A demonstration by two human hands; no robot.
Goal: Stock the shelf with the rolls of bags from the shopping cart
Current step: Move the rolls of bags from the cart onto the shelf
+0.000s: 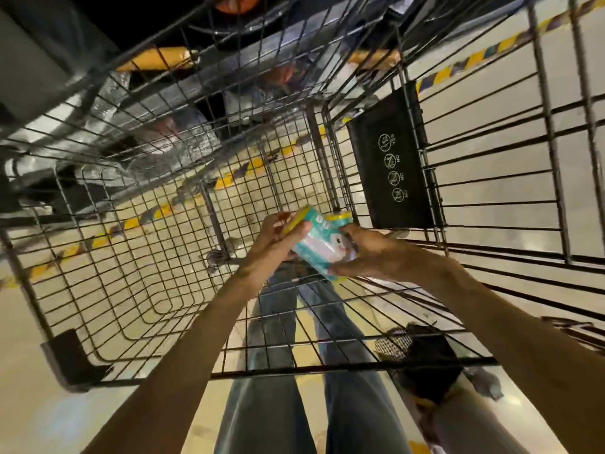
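**Roll held over cart**

Held between both hands above the wire cart: one roll of bags, teal and yellow, glossy soft wrap. Left hand curled round the upper end; right hand pinching the lower side. Probably gripped at both ends for a steady lift. Cart: rigid steel grid, black plastic flap.

Count, cart interior

One wire shopping cart; one teal roll of bags between my two hands, left and right; possibly a second roll behind, blurred.
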